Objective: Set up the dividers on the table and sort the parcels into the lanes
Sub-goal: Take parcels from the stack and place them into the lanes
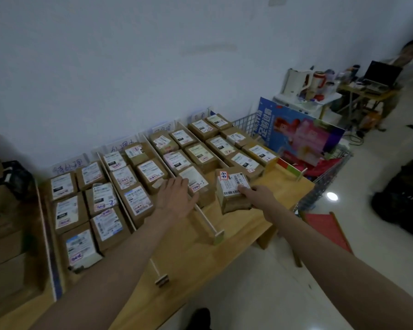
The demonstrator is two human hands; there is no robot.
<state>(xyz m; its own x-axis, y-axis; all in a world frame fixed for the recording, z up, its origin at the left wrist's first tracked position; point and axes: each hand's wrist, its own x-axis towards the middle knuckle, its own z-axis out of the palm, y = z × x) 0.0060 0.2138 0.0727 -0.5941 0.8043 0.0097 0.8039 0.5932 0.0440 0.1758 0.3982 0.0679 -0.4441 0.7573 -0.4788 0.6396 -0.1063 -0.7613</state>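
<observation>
Several brown cardboard parcels with white labels lie in lanes on the wooden table (236, 236), split by thin white dividers (204, 219). My right hand (256, 194) grips a labelled parcel (233, 190) by its near right corner, over the front of the rightmost lane. My left hand (177, 197) lies flat with straight fingers against the side of another parcel (197, 183) at the front of the third lane. Handwritten paper signs (68, 166) stand at the back of the lanes against the wall.
A wire cart (324, 177) holding a blue and pink box (301, 132) stands at the table's right end. Stacked cardboard boxes (5, 246) sit at the left. A black bag (405, 198) lies on the floor at right, and a cluttered desk with a laptop (380, 75) stands farther back.
</observation>
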